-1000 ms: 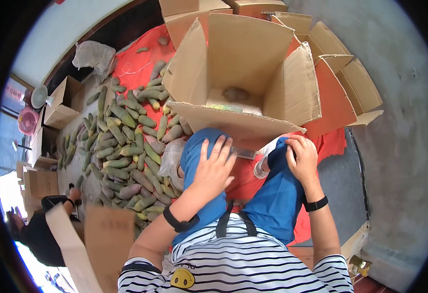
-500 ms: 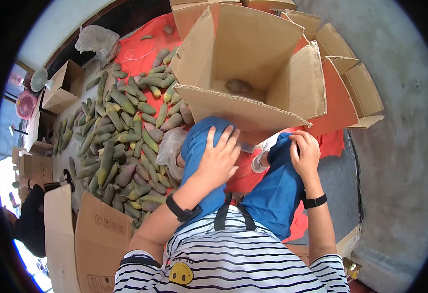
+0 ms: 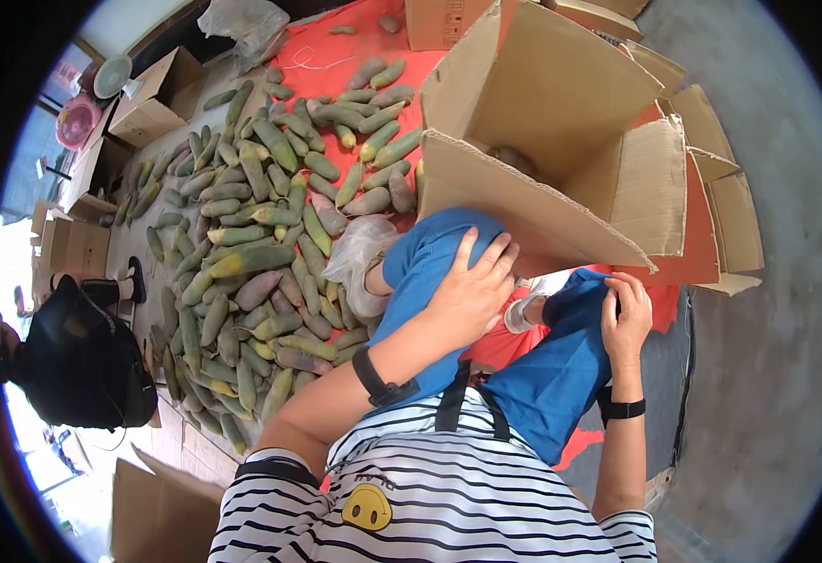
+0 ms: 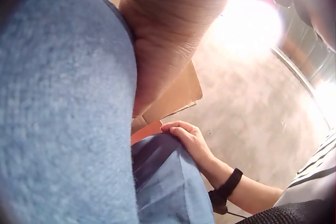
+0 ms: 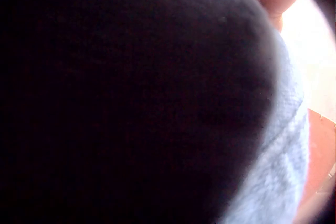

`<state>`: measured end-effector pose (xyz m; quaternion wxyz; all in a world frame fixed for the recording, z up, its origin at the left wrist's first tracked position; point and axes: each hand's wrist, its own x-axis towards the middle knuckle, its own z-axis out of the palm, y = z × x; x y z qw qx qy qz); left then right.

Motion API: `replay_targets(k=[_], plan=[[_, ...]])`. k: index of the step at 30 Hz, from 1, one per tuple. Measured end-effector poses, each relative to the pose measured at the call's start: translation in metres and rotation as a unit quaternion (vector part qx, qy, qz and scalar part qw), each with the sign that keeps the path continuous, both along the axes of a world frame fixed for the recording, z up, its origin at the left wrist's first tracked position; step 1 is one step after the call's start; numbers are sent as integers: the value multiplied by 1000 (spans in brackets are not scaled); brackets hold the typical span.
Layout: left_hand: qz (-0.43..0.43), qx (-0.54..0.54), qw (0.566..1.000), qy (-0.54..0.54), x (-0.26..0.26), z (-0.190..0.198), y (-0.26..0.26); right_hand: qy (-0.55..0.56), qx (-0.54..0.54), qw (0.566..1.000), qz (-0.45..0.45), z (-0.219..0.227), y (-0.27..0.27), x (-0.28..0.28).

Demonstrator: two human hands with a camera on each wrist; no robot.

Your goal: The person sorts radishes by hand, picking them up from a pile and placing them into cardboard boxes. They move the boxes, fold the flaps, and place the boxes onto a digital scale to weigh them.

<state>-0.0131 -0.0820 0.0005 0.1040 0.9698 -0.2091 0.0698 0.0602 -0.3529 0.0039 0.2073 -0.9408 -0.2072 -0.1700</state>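
Note:
My left hand (image 3: 472,291) rests on the left knee of blue trousers (image 3: 444,239), its fingers relaxed over the cloth. The right hand (image 3: 626,319) lies on the other knee with loosely bent fingers and holds nothing. In the left wrist view the left hand (image 4: 168,35) looms close beside the trouser leg, the right hand (image 4: 191,140) beyond it. Just past the knees stands an open cardboard box (image 3: 561,103), flaps up. A dark radish-like root (image 3: 514,159) shows inside, partly hidden by the near flap. Dark cloth fills most of the right wrist view.
Many green, radish-like roots (image 3: 242,235) lie heaped to the left, partly on a red sheet (image 3: 345,52). A clear plastic bag (image 3: 359,258) lies by the left leg. More cartons (image 3: 711,131) stand at the right. Another person in black (image 3: 82,357) is at the far left.
The head view has turned left, so the box and knees appear further right. The carton at lower left sits lower in view, and the person in black shows more fully. Both hands stay on the knees.

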Motion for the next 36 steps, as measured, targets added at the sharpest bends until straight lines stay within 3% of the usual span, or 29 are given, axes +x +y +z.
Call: replay_targets(k=[2,5,7,9,11,12,17,23,25,27,29,33,34,36], plan=[[2,-4,1000,-1,-1,0,4,-4,-4,1000,2,-1,1,0],[-9,-93,996,14,-5,4,14,-5,-10,1000,9,-2,0,1],[-27,-273,961,25,-9,7,26,-1,-12,1000,5,-2,3,2],[5,-337,942,-6,-14,8,41,6,-12,1000,8,-2,6,2],[117,-434,891,-66,-21,-1,67,6,-22,1000,11,-1,8,2],[175,-430,883,-67,-25,-11,82,7,-27,1000,12,-1,9,1],[413,-319,853,13,-69,-112,174,25,-49,998,9,-6,4,2],[556,-93,816,128,-166,-235,278,50,-78,996,-5,-3,9,0],[619,-51,759,195,-179,-240,317,40,-98,994,8,-4,10,2],[618,78,769,143,-198,-250,356,46,-104,993,2,-3,14,4],[644,91,725,225,-199,-247,395,52,-111,992,-6,-1,17,5],[632,141,729,221,-183,-244,435,54,-118,991,-18,-1,24,7],[622,148,730,242,-179,-242,441,53,-119,991,-20,15,60,7],[609,149,730,272,-178,-246,452,55,-126,990,-23,8,48,7]])
